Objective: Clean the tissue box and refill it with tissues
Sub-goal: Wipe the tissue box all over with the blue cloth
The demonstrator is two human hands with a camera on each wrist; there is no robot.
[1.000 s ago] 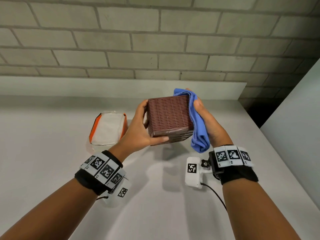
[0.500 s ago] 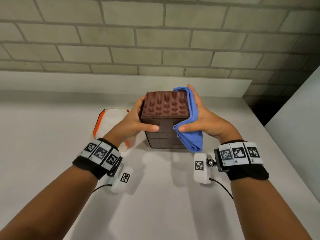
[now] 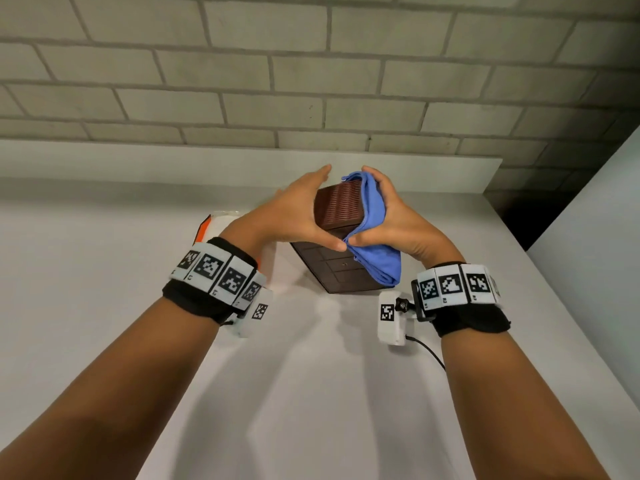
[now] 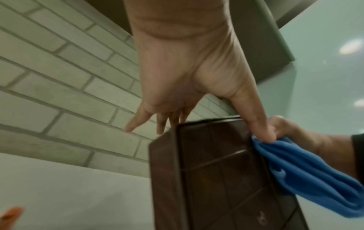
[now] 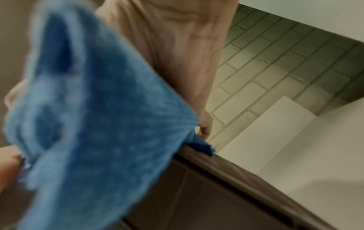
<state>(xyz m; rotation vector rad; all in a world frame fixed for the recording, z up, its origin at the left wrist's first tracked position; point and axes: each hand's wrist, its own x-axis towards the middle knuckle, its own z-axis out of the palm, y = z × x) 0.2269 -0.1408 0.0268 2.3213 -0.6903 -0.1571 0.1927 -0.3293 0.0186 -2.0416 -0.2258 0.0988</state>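
Note:
The brown woven tissue box (image 3: 341,206) is tilted between both hands above the white table (image 3: 104,306), its panelled underside (image 3: 341,271) turned toward me. My left hand (image 3: 294,213) holds its left side, thumb on the near edge and fingers reaching over the far side. In the left wrist view the thumb (image 4: 262,132) presses the box (image 4: 222,179) rim beside the blue cloth (image 4: 305,175). My right hand (image 3: 398,220) grips the blue cloth (image 3: 375,258) and presses it against the box's right side. The cloth (image 5: 94,124) fills the blurred right wrist view above the box (image 5: 197,202).
A tissue pack (image 3: 207,226) with orange edging lies on the table behind my left wrist, mostly hidden. A brick wall (image 3: 311,81) with a low white ledge (image 3: 138,161) closes the back. A white panel (image 3: 588,220) stands at the right, with a dark gap behind it.
The box went from standing on the table to tilted, underside toward me. My left hand slid higher, fingers over the far side. The right hand stayed on the cloth.

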